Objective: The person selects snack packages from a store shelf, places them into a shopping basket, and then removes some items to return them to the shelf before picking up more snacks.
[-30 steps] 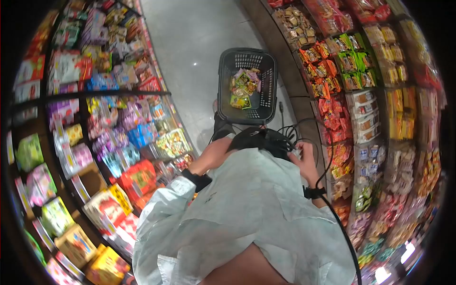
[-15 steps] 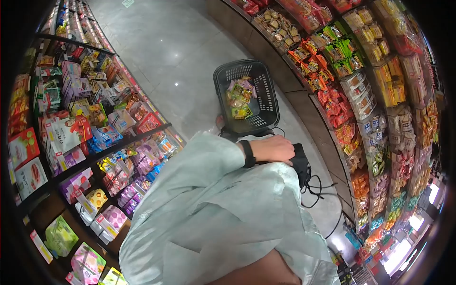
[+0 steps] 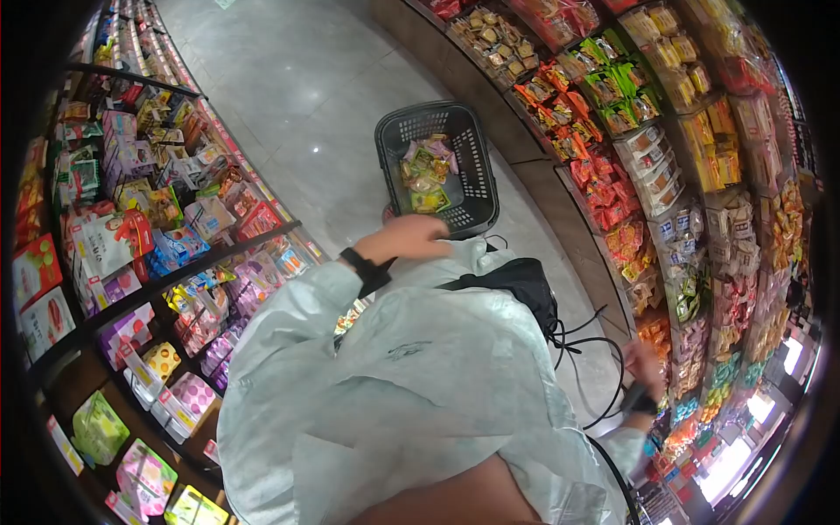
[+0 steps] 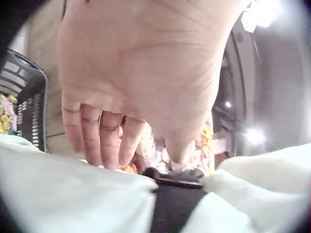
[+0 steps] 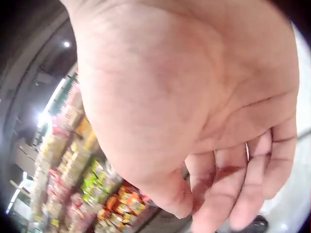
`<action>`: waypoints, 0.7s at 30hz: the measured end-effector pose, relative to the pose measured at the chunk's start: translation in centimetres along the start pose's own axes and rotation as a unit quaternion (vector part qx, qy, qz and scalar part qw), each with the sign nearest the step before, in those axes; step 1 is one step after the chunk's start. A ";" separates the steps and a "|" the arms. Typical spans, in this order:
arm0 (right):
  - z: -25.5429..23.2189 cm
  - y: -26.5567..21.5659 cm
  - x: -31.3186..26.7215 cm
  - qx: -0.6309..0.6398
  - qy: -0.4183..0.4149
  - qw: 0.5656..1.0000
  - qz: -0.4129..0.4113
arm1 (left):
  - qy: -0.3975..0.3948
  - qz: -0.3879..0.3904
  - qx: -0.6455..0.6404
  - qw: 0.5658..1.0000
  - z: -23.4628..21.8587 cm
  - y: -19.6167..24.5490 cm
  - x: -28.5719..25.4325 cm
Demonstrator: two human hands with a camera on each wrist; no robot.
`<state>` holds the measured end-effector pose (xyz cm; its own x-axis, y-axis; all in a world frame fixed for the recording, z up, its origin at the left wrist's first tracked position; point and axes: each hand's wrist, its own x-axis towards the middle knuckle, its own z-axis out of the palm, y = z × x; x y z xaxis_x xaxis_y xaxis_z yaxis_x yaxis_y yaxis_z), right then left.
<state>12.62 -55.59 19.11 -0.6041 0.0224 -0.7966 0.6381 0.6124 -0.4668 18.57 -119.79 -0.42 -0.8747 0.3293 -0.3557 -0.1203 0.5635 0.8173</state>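
My left hand (image 3: 407, 238) is held across the front of the light green shirt (image 3: 394, 350), its fingers overlapping the near end of the basket in the head view. In the left wrist view its palm shows, the fingers extended with nothing in them. A black bag (image 3: 525, 284) with cables hangs at the waist, right of that hand. Out to the right, my right hand (image 3: 646, 367) hangs low beside the candy shelf. The right wrist view shows its fingers (image 5: 214, 206) loosely bent and holding nothing. Ahead on the floor stands a black basket (image 3: 479, 175) with several packaged snacks (image 3: 427, 171) inside.
Shelves of bagged snacks (image 3: 122, 236) line the left side, behind a dark rail (image 3: 184, 287). Bins of wrapped candy (image 3: 604, 188) rise along the right. Grey tiled floor (image 3: 289, 96) runs between them. Black cables (image 3: 595, 341) loop from the bag at right.
Both hands were at the black bag at first. The left hand then lay on the bag and has since moved left off it. The right hand has come into view out to the right.
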 end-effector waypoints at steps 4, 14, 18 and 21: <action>-7.8 -18.7 3.1 -0.230 0.112 0.947 -0.195 | 0.184 -0.238 0.013 0.954 2.3 -7.3 -4.2; 12.1 -51.5 11.7 -0.403 -0.093 0.616 -0.671 | 0.255 -0.413 -0.343 0.804 16.2 -13.1 -10.0; 24.9 -51.4 19.2 -0.555 -0.015 0.560 -0.614 | 0.266 -0.428 -0.374 0.779 16.7 -11.8 -8.5; 32.6 -47.5 25.7 -0.556 -0.141 0.596 -0.563 | 0.254 -0.405 -0.390 0.787 18.4 -17.0 -8.0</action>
<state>-17.64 -109.88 8.32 -0.1469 -0.9341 -0.3253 -0.8998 0.2628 -0.3483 36.22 -118.05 -19.85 -0.4133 -0.3556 -0.8383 -0.8131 -0.2703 0.5156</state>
